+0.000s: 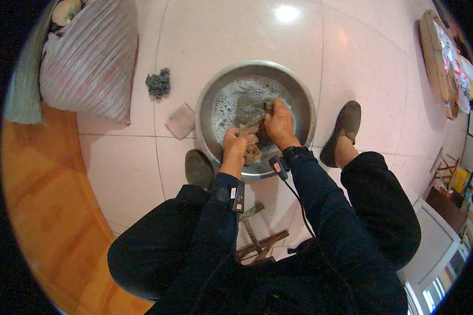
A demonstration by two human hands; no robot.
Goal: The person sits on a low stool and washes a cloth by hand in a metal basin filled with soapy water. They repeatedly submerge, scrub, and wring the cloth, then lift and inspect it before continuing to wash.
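Note:
Between my feet stands a round metal basin (207,130) with foamy water (224,104) in it. My left hand (235,146) grips a wet brownish cloth (253,151) over the near left part of the basin. Farther right, my right hand (280,122) is closed on a darker part of wet fabric beside the basin's middle. Whether both hands hold one single piece of cloth, I cannot tell. Grey, blurred water or submerged fabric shows just beyond the hands. Each wrist carries a strap with a small black device and a cable.
On the tiled floor left of the basin lie a pinkish cloth or sponge (180,121) and a dark scouring pad (158,83). A large woven sack (90,63) stands farther left, beside an orange-brown wooden surface (55,197). A cardboard box (437,67) is at the right.

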